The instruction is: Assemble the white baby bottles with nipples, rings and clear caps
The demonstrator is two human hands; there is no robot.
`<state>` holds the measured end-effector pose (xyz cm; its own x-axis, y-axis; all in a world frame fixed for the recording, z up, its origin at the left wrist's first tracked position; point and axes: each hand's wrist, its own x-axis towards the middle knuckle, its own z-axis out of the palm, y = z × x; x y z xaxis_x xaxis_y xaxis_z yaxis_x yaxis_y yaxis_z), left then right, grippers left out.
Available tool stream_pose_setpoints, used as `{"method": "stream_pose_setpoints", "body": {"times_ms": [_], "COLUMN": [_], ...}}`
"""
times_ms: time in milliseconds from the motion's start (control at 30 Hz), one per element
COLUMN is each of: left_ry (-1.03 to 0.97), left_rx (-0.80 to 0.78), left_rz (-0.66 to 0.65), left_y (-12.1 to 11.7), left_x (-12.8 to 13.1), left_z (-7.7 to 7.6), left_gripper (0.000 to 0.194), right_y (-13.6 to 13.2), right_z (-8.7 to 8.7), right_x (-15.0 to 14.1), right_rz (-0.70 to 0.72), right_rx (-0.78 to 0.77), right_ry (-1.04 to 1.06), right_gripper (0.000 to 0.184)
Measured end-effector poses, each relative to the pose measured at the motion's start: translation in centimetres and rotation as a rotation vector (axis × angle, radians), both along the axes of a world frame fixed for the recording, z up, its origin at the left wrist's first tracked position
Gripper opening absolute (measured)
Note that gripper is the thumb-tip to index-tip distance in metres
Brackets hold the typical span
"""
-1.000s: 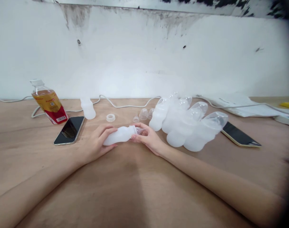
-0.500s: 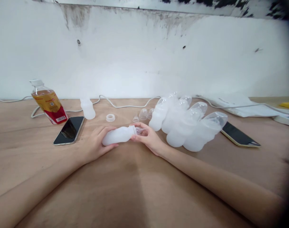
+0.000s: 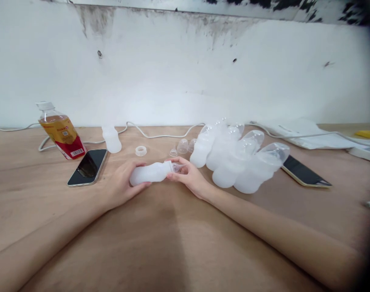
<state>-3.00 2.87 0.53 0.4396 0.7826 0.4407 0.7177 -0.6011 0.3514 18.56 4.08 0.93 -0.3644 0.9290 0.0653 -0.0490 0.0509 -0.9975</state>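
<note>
Frosted bottle [image 3: 148, 173] is held sideways in front of the loose ring [image 3: 140, 154]; lower end is clasped by fingers of left hand [image 3: 121, 183], collar [image 3: 168, 167] is pinched by fingers of right hand [image 3: 193, 178].

Wooden tabletop [image 3: 142, 243], drink bottle [image 3: 63, 136], two phones [image 3: 88, 167], white ring [image 3: 141, 153], clear domes [image 3: 182, 146], milky bottles [image 3: 225, 160] clustered at right, cable [image 3: 163, 137]

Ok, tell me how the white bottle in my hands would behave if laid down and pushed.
The white bottle would likely roll, since its body looks round. It is probably light: it looks like cloudy plastic with no liquid showing. Its narrowed waist may make the path uneven.
</note>
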Motion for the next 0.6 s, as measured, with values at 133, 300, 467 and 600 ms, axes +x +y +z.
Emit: {"method": "stream_pose_setpoints", "body": {"times_ms": [133,300,467,600], "left_ry": [0.04,0.119,0.044,0.088], "left_rx": [0.123,0.035,0.163,0.12], "left_rz": [-0.057,-0.074,-0.05,-0.074], "left_y": [-0.41,-0.47,-0.18,-0.29], "left_x": [0.26,0.14,0.22,-0.01], "left_z": [0.22,0.65,-0.2,0.36], "left_gripper": [0.047,0.038,0.042,0.057], "right_y": [-0.01,0.11,0.03,-0.01], "right_z": [0.02,-0.12,-0.02,-0.02], "right_x": [-0.05,-0.09,-0.15,-0.15], "right_rz": [0.012,0.046,0.036,0.058], "right_rx": [-0.006,-0.018,0.005,0.008], "right_ry": [-0.013,0.051,-0.008,0.041], "right_gripper": [0.038,0.038,0.04,0.037]}}
